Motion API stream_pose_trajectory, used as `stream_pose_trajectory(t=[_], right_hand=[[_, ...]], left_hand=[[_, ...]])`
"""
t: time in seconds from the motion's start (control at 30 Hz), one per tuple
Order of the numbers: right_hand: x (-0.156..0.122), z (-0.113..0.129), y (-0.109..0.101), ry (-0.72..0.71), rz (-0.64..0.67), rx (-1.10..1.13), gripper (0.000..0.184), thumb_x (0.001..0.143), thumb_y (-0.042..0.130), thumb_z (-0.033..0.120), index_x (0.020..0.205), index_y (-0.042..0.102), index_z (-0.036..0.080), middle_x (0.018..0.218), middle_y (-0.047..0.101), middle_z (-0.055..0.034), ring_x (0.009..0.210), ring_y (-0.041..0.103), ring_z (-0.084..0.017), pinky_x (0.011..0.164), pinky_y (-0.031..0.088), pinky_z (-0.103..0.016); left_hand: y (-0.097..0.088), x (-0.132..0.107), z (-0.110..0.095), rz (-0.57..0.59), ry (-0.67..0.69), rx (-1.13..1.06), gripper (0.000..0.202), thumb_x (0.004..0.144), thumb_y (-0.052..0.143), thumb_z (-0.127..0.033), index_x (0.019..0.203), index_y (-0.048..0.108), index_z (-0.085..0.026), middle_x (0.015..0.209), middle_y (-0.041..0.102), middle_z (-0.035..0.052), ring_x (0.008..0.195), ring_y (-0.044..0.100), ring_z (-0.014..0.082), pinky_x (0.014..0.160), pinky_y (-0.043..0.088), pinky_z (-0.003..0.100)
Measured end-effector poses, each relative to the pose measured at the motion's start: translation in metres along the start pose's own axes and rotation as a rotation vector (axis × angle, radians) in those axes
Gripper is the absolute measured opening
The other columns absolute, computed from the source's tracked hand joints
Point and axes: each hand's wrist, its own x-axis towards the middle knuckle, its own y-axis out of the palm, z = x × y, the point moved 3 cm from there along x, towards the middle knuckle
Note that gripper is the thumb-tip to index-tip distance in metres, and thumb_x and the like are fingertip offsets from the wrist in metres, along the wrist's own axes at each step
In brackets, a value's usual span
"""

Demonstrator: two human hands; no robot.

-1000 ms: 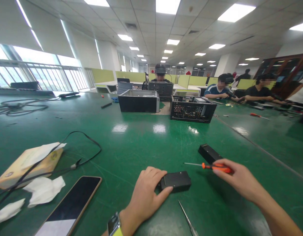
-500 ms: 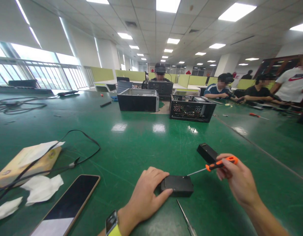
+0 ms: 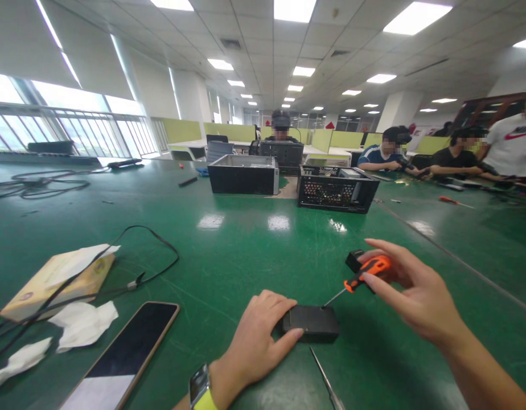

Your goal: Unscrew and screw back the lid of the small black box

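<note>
My left hand (image 3: pixel 257 339) grips the left end of a small black box (image 3: pixel 312 323) that lies flat on the green table (image 3: pixel 246 250). My right hand (image 3: pixel 410 290) pinches an orange-handled screwdriver (image 3: pixel 361 275), its thin shaft slanting down so the tip meets the box's top right edge. A second small black box (image 3: pixel 354 259) lies just beyond, partly hidden behind my right fingers. I wear a watch with a yellow band (image 3: pixel 198 390) on my left wrist.
A phone (image 3: pixel 126 356) lies face up at front left, beside crumpled tissues (image 3: pixel 81 324), a tan booklet (image 3: pixel 60 279) and a black cable (image 3: pixel 156 250). A thin metal rod (image 3: pixel 327 384) lies near the front edge. Two open computer cases (image 3: pixel 241 175) (image 3: pixel 335 188) stand further back. Several people sit at the back right.
My right hand has tilted the screwdriver from level to slanting and brought its tip down to the box's edge. My left hand stays on the box.
</note>
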Motion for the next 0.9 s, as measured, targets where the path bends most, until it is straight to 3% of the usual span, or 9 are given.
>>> stream_pose_trajectory(t=[0.1, 0.17, 0.23, 0.33, 0.47, 0.57, 0.63, 0.73, 0.9], right_hand=[[0.021, 0.026, 0.008, -0.164, 0.152, -0.248, 0.022, 0.086, 0.065, 0.038, 0.103, 0.069, 0.025, 0.085, 0.074, -0.0005, 0.073, 0.07, -0.018, 0.066, 0.051, -0.029], [0.029, 0.037, 0.015, -0.202, 0.201, -0.39, 0.023, 0.09, 0.057, 0.043, 0.089, 0.07, 0.024, 0.071, 0.072, 0.001, 0.063, 0.068, -0.018, 0.061, 0.048, -0.03], [0.033, 0.044, 0.018, -0.19, 0.21, -0.474, 0.026, 0.094, 0.05, 0.043, 0.096, 0.068, 0.024, 0.072, 0.071, 0.0006, 0.063, 0.067, -0.018, 0.058, 0.046, -0.03], [0.03, 0.049, 0.016, -0.183, 0.259, -0.446, 0.027, 0.093, 0.053, 0.037, 0.115, 0.061, 0.024, 0.088, 0.073, -0.0011, 0.072, 0.068, -0.018, 0.06, 0.047, -0.028], [0.028, 0.051, 0.008, -0.185, 0.238, -0.404, 0.022, 0.088, 0.061, 0.043, 0.098, 0.067, 0.025, 0.077, 0.071, 0.001, 0.064, 0.065, -0.016, 0.06, 0.047, -0.027], [0.028, 0.051, 0.01, -0.206, 0.283, -0.348, 0.02, 0.089, 0.06, 0.037, 0.103, 0.066, 0.024, 0.087, 0.072, 0.0002, 0.073, 0.066, -0.016, 0.067, 0.048, -0.027], [0.028, 0.05, 0.012, -0.189, 0.241, -0.337, 0.016, 0.089, 0.06, 0.037, 0.089, 0.067, 0.023, 0.078, 0.07, 0.0013, 0.066, 0.063, -0.014, 0.063, 0.045, -0.026], [0.028, 0.05, 0.013, -0.146, 0.098, -0.331, 0.033, 0.09, 0.059, 0.04, 0.062, 0.059, 0.021, 0.056, 0.059, 0.0039, 0.051, 0.052, -0.011, 0.054, 0.039, -0.025], [0.026, 0.053, 0.023, -0.166, 0.147, -0.28, 0.033, 0.091, 0.057, 0.035, 0.061, 0.057, 0.02, 0.054, 0.055, 0.0051, 0.049, 0.048, -0.01, 0.052, 0.036, -0.024]], left_hand=[[0.0, -0.001, -0.001, 0.003, -0.001, -0.001, 0.033, 0.089, 0.066, -0.035, 0.118, 0.061, -0.022, 0.113, 0.066, 0.0073, 0.103, 0.057, 0.0265, 0.089, 0.044, 0.042], [0.0, -0.001, -0.001, 0.007, -0.006, -0.004, 0.033, 0.088, 0.066, -0.034, 0.118, 0.061, -0.022, 0.112, 0.066, 0.0071, 0.103, 0.057, 0.0265, 0.088, 0.044, 0.042], [0.0, -0.001, -0.001, 0.007, -0.015, -0.007, 0.033, 0.088, 0.067, -0.033, 0.118, 0.061, -0.022, 0.112, 0.066, 0.0068, 0.102, 0.057, 0.0264, 0.088, 0.044, 0.042], [0.0, -0.001, -0.001, 0.013, -0.022, -0.008, 0.033, 0.087, 0.068, -0.033, 0.117, 0.061, -0.022, 0.112, 0.066, 0.0062, 0.102, 0.057, 0.0262, 0.088, 0.043, 0.042], [0.0, 0.0, -0.002, 0.019, -0.02, -0.013, 0.032, 0.087, 0.068, -0.034, 0.117, 0.061, -0.022, 0.111, 0.066, 0.0062, 0.101, 0.057, 0.0262, 0.087, 0.043, 0.042], [-0.001, 0.0, -0.002, 0.016, -0.024, -0.016, 0.033, 0.087, 0.068, -0.033, 0.117, 0.061, -0.022, 0.112, 0.066, 0.0068, 0.102, 0.057, 0.0266, 0.087, 0.043, 0.042], [-0.001, 0.0, -0.001, 0.016, -0.027, -0.015, 0.034, 0.086, 0.069, -0.033, 0.117, 0.061, -0.022, 0.112, 0.066, 0.0068, 0.102, 0.057, 0.0268, 0.088, 0.043, 0.042], [-0.001, 0.0, 0.0, 0.02, -0.031, -0.008, 0.034, 0.086, 0.069, -0.033, 0.117, 0.062, -0.023, 0.113, 0.067, 0.0062, 0.103, 0.056, 0.0267, 0.088, 0.043, 0.042], [0.0, -0.001, -0.001, 0.027, -0.036, -0.007, 0.033, 0.086, 0.069, -0.033, 0.117, 0.062, -0.023, 0.112, 0.066, 0.0053, 0.102, 0.057, 0.026, 0.087, 0.043, 0.041]])
